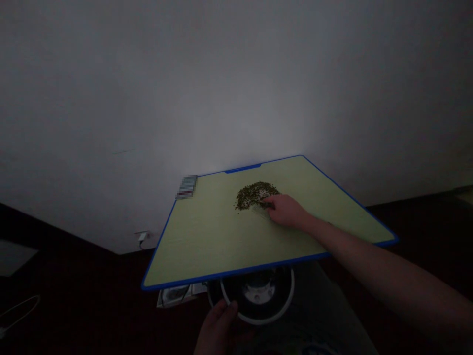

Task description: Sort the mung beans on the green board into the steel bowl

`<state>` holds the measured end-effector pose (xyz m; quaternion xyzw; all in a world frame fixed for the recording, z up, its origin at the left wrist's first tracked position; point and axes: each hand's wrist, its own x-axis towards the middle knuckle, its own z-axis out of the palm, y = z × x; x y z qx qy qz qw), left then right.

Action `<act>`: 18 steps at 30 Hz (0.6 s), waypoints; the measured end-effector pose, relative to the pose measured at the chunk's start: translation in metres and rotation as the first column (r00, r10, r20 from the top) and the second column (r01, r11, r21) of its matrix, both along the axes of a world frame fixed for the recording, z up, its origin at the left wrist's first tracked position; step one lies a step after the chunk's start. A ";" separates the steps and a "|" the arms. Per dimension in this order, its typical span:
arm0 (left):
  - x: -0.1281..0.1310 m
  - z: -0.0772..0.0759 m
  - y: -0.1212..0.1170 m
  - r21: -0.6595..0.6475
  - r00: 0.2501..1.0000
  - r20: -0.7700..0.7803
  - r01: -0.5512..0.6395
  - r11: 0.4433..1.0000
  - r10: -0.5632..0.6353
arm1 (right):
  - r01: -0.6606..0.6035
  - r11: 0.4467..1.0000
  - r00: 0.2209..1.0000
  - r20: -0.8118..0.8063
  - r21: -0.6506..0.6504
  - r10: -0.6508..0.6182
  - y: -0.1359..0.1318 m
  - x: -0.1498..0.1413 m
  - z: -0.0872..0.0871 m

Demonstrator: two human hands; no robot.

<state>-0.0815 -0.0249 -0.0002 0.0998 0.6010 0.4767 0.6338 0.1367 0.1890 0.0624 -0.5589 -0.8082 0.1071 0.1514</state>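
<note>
Left hand (216, 328) pinches bowl (257, 322) rim, 8 o'clock; right hand (286, 211), index extended, grip unclear, touches grains (246, 195). Likely light, easily scattered; cup from 6 o'clock

It looks like a room in a home: a plain pale wall (229, 88), a dark skirting board (74, 235), a plugged-in white adapter (143, 237) and a dark reddish floor (92, 305).

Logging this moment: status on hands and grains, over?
Right hand at dark grains on board. Left hand at bowl rim. Board edge partly covers bowl.
</note>
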 end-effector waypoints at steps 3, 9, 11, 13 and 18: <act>-0.002 0.000 -0.001 0.018 0.999 0.036 0.011 1.000 -0.012 | -0.022 1.000 1.000 0.016 -0.013 0.022 0.003 -0.004 0.002; -0.002 0.005 -0.001 0.038 0.998 0.044 0.037 0.999 -0.038 | -0.060 0.998 0.997 0.037 -0.019 0.061 0.009 -0.012 0.007; -0.002 0.005 -0.001 0.033 0.999 0.031 0.035 0.999 -0.036 | -0.067 0.998 0.996 0.051 -0.021 0.068 0.012 -0.014 0.007; -0.002 0.004 -0.001 0.030 1.000 0.020 0.020 0.999 -0.021 | -0.078 0.997 0.995 0.066 -0.026 0.079 0.016 -0.017 0.008; -0.006 0.000 -0.002 0.056 0.998 0.053 0.036 0.998 -0.039 | -0.162 0.986 0.983 0.085 -0.032 0.164 0.026 -0.022 0.009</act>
